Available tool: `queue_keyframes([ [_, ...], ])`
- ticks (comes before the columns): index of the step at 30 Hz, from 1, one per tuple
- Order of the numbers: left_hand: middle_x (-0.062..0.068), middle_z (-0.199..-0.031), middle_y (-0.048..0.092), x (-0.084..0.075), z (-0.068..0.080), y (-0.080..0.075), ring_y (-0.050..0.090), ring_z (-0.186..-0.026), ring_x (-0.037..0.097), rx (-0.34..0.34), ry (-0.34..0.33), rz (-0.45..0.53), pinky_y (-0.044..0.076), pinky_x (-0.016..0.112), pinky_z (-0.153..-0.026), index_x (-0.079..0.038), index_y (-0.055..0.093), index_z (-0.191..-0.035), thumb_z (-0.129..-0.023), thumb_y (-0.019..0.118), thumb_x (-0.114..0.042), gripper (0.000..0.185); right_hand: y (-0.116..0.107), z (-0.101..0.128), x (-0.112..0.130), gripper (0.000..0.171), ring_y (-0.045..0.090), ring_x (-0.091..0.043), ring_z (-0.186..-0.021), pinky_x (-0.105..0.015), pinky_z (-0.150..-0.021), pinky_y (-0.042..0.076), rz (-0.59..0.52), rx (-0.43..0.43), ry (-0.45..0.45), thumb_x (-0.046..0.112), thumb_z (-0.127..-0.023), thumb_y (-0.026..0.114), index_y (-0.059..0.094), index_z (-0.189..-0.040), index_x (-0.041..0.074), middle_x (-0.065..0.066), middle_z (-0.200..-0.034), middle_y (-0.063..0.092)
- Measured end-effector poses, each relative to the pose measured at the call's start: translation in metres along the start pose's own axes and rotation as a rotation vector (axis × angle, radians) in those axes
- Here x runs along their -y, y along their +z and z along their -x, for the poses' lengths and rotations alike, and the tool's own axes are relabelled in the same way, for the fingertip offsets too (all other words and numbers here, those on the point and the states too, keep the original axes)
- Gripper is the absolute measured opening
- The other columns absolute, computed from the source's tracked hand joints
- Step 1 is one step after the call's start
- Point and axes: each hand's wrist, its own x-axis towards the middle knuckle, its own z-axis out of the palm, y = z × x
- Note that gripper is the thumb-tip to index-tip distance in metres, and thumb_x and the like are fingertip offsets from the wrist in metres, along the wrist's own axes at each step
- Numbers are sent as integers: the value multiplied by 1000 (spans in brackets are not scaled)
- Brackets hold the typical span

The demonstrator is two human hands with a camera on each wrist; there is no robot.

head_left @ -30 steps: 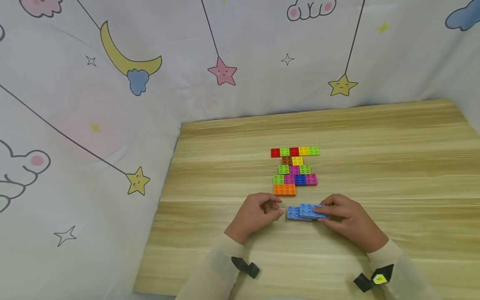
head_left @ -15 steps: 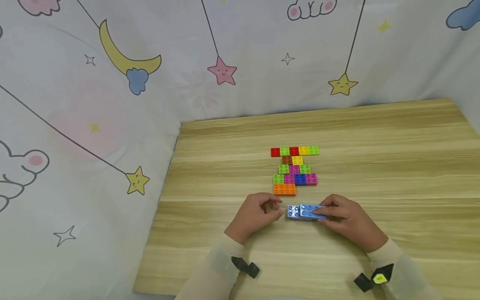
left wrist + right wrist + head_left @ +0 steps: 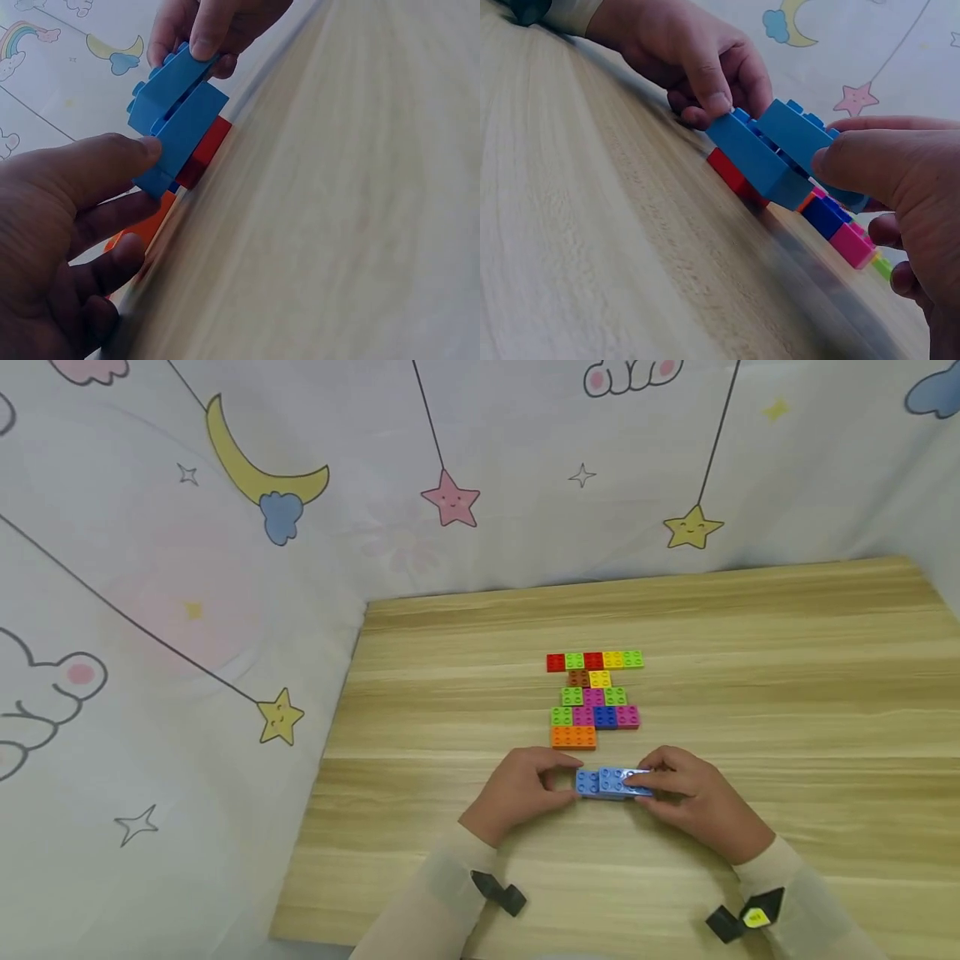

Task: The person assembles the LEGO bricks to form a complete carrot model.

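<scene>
Two blue bricks lie stacked and offset on the wooden table (image 3: pixel 750 677). The upper blue brick (image 3: pixel 618 779) (image 3: pixel 799 131) sits tilted on the lower blue brick (image 3: pixel 587 784) (image 3: pixel 754 157). My right hand (image 3: pixel 645 783) (image 3: pixel 855 161) grips the upper brick at its right end between thumb and fingers. My left hand (image 3: pixel 564 777) (image 3: pixel 142 176) holds the lower brick's left end, thumb against its side. Just beyond them lies a flat patch of coloured bricks (image 3: pixel 595 697), with an orange brick (image 3: pixel 573 737) nearest the hands.
A printed curtain (image 3: pixel 225 610) with moon and stars hangs behind and to the left of the table. The table's left edge (image 3: pixel 330 752) is near the left hand. Bare wood stretches to the right (image 3: pixel 810 710) and in front of the hands.
My left hand has moved right and taken hold of the lower blue brick's left end. The upper brick now covers more of the lower one. The right hand has stayed in place.
</scene>
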Motion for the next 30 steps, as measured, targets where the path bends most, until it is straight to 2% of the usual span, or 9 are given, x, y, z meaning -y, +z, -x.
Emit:
queue_keyframes([
  [3, -21, -88, 66, -2, -1, 2, 52, -69, 4, 9, -1, -34, 46, 20, -62, -27, 79, -119, -85, 87, -32, 35, 0, 1, 2, 43, 55, -10, -98, -14, -86, 42, 39, -4, -2, 2, -71, 92, 83, -106, 25, 6, -111, 63],
  [6, -20, -91, 66, -2, -1, 4, 52, -69, 4, 6, 16, -47, 46, 19, -62, -27, 79, -118, -85, 87, -32, 34, 1, 0, 3, 40, 55, -13, -103, -24, -89, 42, 79, -1, -3, 8, -71, 92, 82, -106, 25, 3, -116, 65],
  [9, -19, -92, 67, -3, -1, 4, 52, -69, 4, -4, 25, -43, 46, 19, -62, -26, 79, -117, -85, 88, -32, 34, 3, -3, 5, 27, 58, -19, -109, -37, -90, 40, 114, -12, -29, 27, -80, 89, 81, -106, 24, -1, -120, 68],
  [14, -19, -93, 67, -3, 0, 3, 52, -68, 4, -15, 38, -40, 47, 19, -62, -26, 79, -116, -85, 88, -32, 33, 8, -9, 13, 32, 62, -24, -111, -47, -91, 37, 204, -23, -97, 32, -77, 91, 79, -103, 17, -3, -121, 70],
  [16, -20, -94, 67, -2, 0, 3, 52, -67, 3, -17, 47, -39, 46, 18, -62, -26, 79, -116, -85, 88, -31, 33, 9, -11, 16, 38, 62, -24, -113, -48, -92, 36, 238, -5, -106, 24, -71, 94, 77, -104, 15, -4, -121, 71],
  [22, -21, -94, 67, -1, 0, 4, 51, -66, 2, -22, 61, -39, 46, 17, -62, -25, 79, -115, -85, 88, -31, 33, 11, -14, 23, 41, 62, -24, -116, -53, -97, 37, 300, 46, -100, 27, -76, 92, 75, -112, 15, -2, -124, 71],
  [30, -20, -93, 67, -3, 0, 4, 51, -66, 3, -17, 51, -31, 46, 18, -61, -25, 79, -115, -84, 88, -30, 33, 14, -12, 23, 42, 64, -25, -113, -52, -94, 40, 341, 48, -122, 27, -77, 92, 77, -115, 14, -2, -121, 72],
])
